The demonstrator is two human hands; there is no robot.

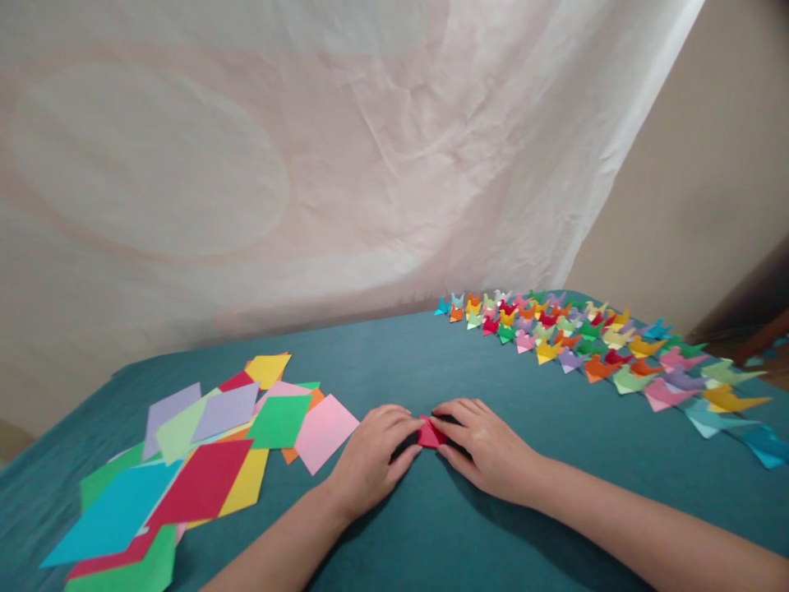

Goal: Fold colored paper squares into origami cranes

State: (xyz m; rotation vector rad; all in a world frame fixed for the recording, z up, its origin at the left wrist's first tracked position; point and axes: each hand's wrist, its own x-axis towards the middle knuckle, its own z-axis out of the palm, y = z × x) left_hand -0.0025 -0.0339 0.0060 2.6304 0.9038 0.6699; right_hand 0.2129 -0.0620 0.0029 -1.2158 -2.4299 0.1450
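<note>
A small folded piece of red paper (431,433) lies on the dark green tablecloth, between my two hands. My left hand (380,448) pinches its left side, with the thumb nearer to me and the fingers beyond. From the other side, my right hand (484,444) closes thumb and fingers on its right edge. The fingertips cover part of the paper, so its full folded shape is hidden.
Loose paper squares (200,481) in several colours lie spread over the table's left side. Rows of folded paper birds (597,367) stand on the right. A pale cloth (345,164) hangs behind the table (370,353).
</note>
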